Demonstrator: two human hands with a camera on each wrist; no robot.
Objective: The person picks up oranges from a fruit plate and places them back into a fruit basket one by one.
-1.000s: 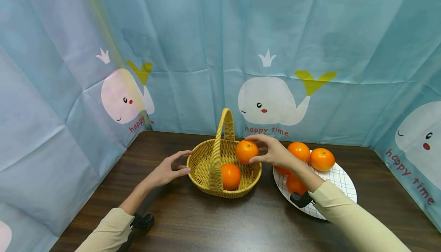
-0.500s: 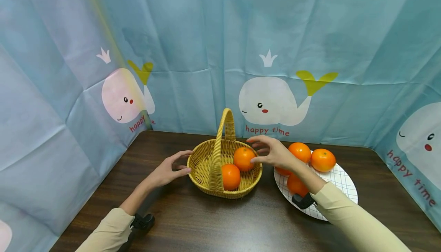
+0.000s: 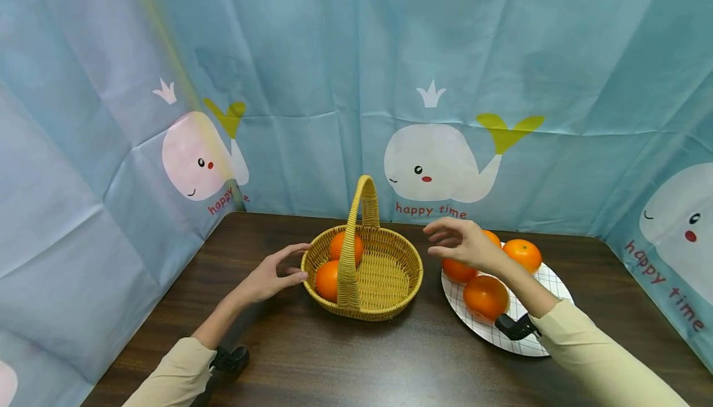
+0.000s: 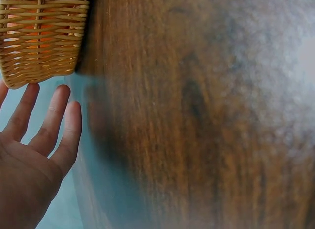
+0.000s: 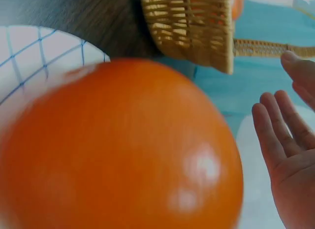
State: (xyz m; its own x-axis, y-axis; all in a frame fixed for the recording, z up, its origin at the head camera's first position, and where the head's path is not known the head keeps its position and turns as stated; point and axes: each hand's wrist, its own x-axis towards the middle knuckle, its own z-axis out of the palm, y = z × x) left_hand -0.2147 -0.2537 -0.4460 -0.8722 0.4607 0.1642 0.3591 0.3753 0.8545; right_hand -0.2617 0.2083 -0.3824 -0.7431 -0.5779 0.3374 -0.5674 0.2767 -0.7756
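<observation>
A yellow wicker basket (image 3: 413, 286) with an arched handle stands on the table. Two oranges lie in its left half, a front orange (image 3: 326, 281) and a rear orange (image 3: 337, 247), both partly behind the handle. At the basket's left side, my left hand (image 3: 267, 278) has its fingers spread, the tips at the wicker wall. My right hand (image 3: 466, 247) hovers between basket and plate, fingers loosely bent, holding nothing. Beneath and beside it, several oranges rest on a white checked plate (image 3: 551, 289). One plate orange (image 5: 128, 155) looms large in the right wrist view.
The dark wooden table (image 3: 356, 370) carries basket and plate. A blue curtain (image 3: 312, 85) printed with whales hangs behind and at both sides. The handle (image 3: 351, 240) rises above the basket rim.
My right hand let go of an orange in the basket and moved right towards the plate. Both oranges in the basket shifted from its right half to its left. My left hand stayed put.
</observation>
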